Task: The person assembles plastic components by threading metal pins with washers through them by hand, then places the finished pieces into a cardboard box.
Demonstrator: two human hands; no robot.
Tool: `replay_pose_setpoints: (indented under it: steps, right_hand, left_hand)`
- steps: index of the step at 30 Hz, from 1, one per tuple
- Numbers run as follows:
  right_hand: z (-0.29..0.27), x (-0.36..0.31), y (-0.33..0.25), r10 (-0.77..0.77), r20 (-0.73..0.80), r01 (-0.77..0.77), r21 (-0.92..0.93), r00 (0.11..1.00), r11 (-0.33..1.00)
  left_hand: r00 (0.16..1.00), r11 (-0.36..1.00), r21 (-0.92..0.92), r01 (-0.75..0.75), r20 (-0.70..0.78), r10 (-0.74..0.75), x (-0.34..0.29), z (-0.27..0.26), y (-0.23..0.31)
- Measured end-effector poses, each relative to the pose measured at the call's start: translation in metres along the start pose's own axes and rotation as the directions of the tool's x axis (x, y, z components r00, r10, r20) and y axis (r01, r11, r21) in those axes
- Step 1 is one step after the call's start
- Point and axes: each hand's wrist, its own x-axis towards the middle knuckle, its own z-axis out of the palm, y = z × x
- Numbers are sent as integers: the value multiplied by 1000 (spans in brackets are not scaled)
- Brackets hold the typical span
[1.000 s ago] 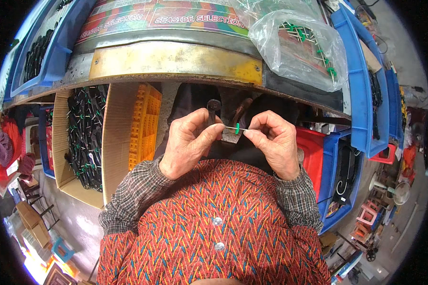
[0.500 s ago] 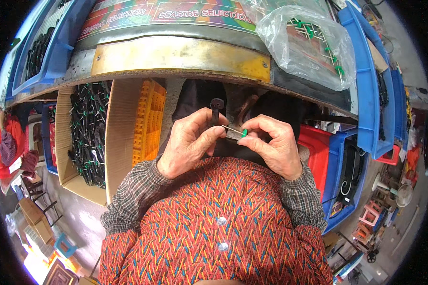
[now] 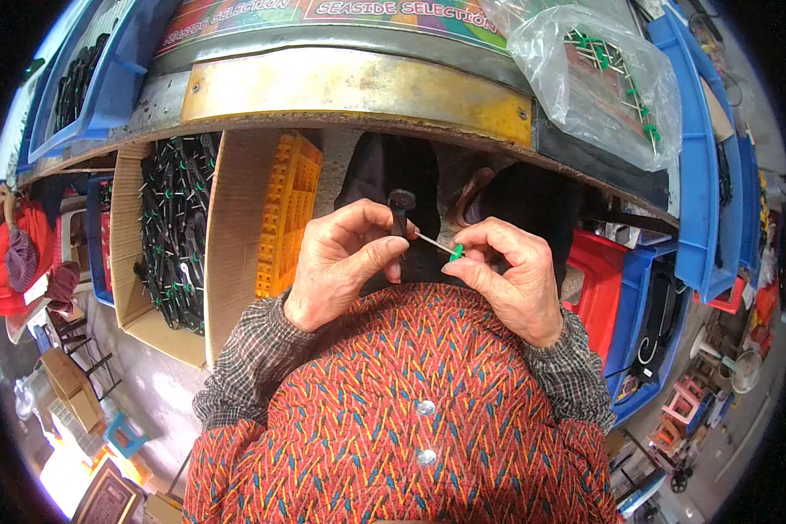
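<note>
Between the fingertips of my left hand (image 3: pixel 345 266) is a narrow black plastic part (image 3: pixel 401 203), standing with its rounded end up. My right hand (image 3: pixel 522 278) pinches a thin metal pin by its green knob (image 3: pixel 457 251). The pin's shaft (image 3: pixel 434 241) slants up to the left and its far end meets the black part at my left fingertips. Whether the tip sits inside the part is hidden by my fingers. Both hands are closed, held above my lap in front of the bench edge.
A clear plastic bag (image 3: pixel 546 83) of green-knobbed pins lies on the metal-edged bench (image 3: pixel 349 87). Below left stand a cardboard box (image 3: pixel 236 201) full of black parts with green knobs and an orange crate (image 3: pixel 290 214). Blue bins (image 3: pixel 694 175) and a red container (image 3: pixel 598 271) are at right.
The surroundings have shifted slightly right and upward in view as the camera moved. Both hands keep the same hold, and the pin still meets the black part.
</note>
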Motion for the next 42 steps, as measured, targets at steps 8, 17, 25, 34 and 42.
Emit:
replay_pose_setpoints:
  steps: [8,17,25,34,42]
  right_hand:
    - [9,-2,-9,-57,11,58,-41,998,997]
    - [20,5,-16,-75,73,80,-64,994,995]
    - [31,10,-15,-70,86,79,-106,994,991]
    - [35,13,-15,-69,96,81,-131,993,988]
    - [37,13,-13,-77,79,87,-135,994,987]
  left_hand:
    - [1000,985,-170,-6,-25,1,-10,-13,-7]
    - [1000,890,-456,24,27,-13,-16,-21,-28]
    - [996,812,-582,47,86,4,-15,-29,-37]
    - [995,856,-516,11,93,43,-14,-35,-41]
    - [996,882,-470,-21,66,59,-13,-35,-41]
